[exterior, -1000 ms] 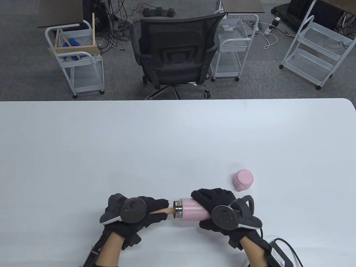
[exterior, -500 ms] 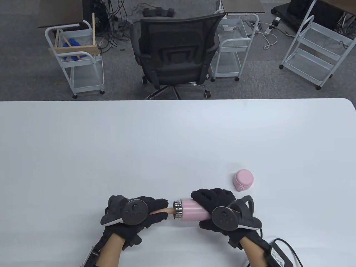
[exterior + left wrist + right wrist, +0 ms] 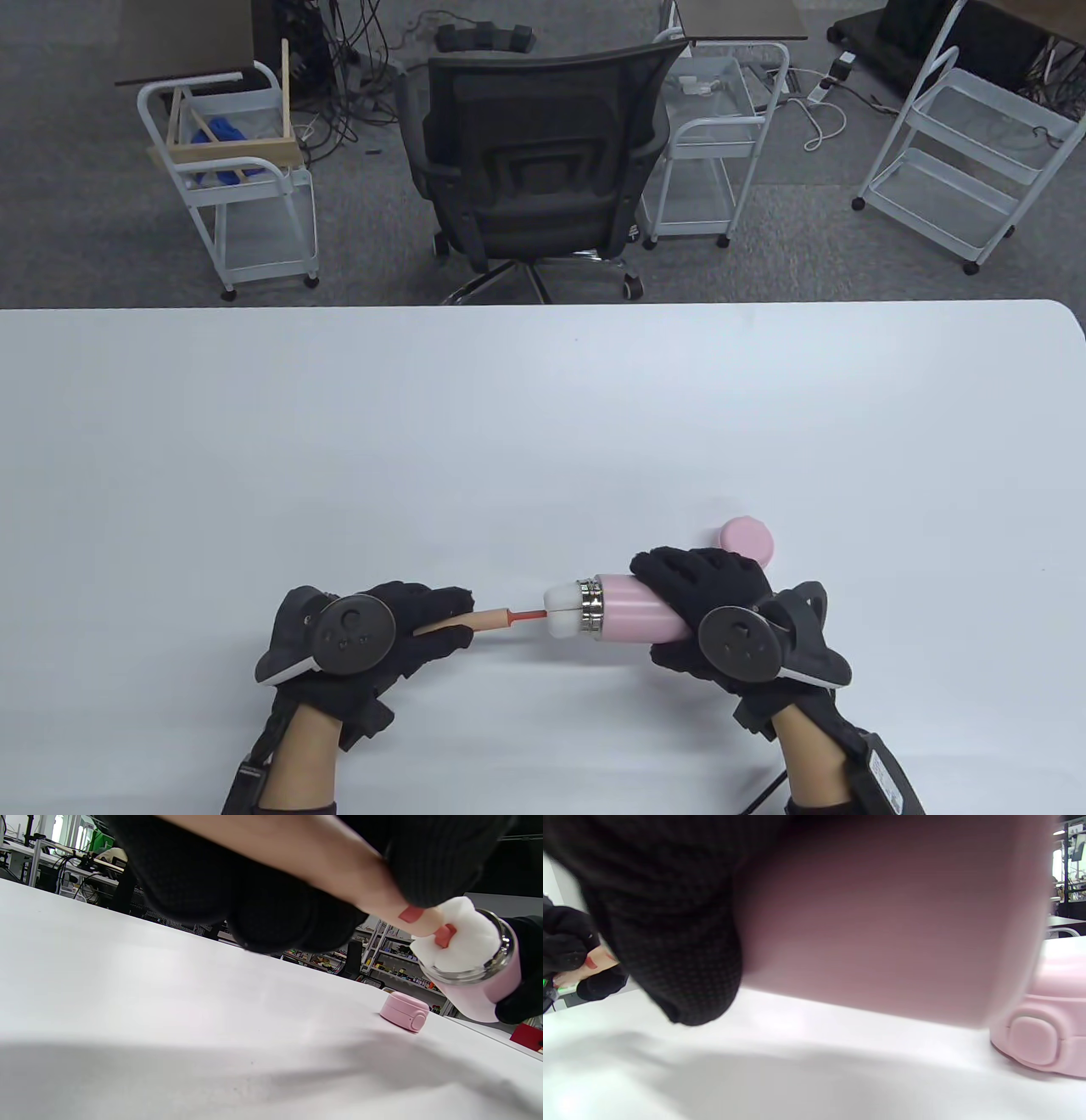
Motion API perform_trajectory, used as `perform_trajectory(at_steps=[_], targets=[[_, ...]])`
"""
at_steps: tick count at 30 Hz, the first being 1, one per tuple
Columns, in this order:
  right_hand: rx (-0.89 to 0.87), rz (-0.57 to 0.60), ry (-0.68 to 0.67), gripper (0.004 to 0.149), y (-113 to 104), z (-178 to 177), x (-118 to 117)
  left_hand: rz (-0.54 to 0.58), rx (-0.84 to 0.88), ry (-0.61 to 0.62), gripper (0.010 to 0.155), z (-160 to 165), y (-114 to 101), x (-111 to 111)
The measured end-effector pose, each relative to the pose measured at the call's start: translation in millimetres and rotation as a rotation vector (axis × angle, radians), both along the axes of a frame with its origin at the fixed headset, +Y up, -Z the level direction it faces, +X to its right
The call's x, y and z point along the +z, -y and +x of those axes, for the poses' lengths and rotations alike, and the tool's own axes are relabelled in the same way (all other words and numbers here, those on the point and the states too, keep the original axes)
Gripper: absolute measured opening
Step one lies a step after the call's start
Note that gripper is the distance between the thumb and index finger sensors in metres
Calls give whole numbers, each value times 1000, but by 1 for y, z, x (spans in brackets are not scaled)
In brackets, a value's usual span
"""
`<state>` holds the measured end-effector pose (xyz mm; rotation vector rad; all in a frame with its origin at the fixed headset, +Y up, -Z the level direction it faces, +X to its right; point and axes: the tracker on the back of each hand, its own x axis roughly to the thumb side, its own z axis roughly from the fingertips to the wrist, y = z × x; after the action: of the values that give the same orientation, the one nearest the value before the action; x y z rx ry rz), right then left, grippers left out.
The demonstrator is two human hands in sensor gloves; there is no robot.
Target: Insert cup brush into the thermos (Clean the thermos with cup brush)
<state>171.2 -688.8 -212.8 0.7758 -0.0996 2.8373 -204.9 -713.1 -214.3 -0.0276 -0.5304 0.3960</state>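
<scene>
Left hand: the left hand (image 3: 386,624) is curled around the wooden handle of the cup brush (image 3: 509,617), fingers closed on it, with the handle's far end pointing to the right.
Brush axis: the brush is held nearly level, its long axis running left to right; a thin red neck is seen between the handle and the white sponge head (image 3: 562,608).
Sponge head: the sponge head is lodged at the steel mouth (image 3: 589,606) of the thermos, partly outside it; in the left wrist view the sponge (image 3: 460,938) is seen bulging from the rim.
Thermos: the pink thermos (image 3: 636,608) is held lying on its side above the table (image 3: 543,424), mouth toward the left, its axis roughly in line with the brush.
Right hand: the right hand (image 3: 708,594) is wrapped over the thermos body, gripping it.
Lid: the pink lid (image 3: 748,541) is left on the table just beyond the right hand.
Relation judged decisive: brush and thermos face each other along one line, so insertion would call for a straight push rightward.
</scene>
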Motion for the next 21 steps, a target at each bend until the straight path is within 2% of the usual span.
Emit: perform_trajectory(at_steps=[5, 7, 12, 16, 21], targets=[[-49, 22, 54, 81, -4, 12, -2, 39, 35, -39, 49, -13, -3, 1], [-104, 43, 89, 81, -4, 21, -4, 61, 57, -90, 49, -22, -3, 0], [-338, 8, 118, 83, 1, 33, -10, 106, 21, -254, 50, -37, 3, -4], [-586, -84, 120, 84, 12, 36, -15, 131, -50, -356, 50, -41, 8, -7], [-904, -178, 143, 83, 23, 38, -17, 61, -123, -450, 50, -45, 20, -14]])
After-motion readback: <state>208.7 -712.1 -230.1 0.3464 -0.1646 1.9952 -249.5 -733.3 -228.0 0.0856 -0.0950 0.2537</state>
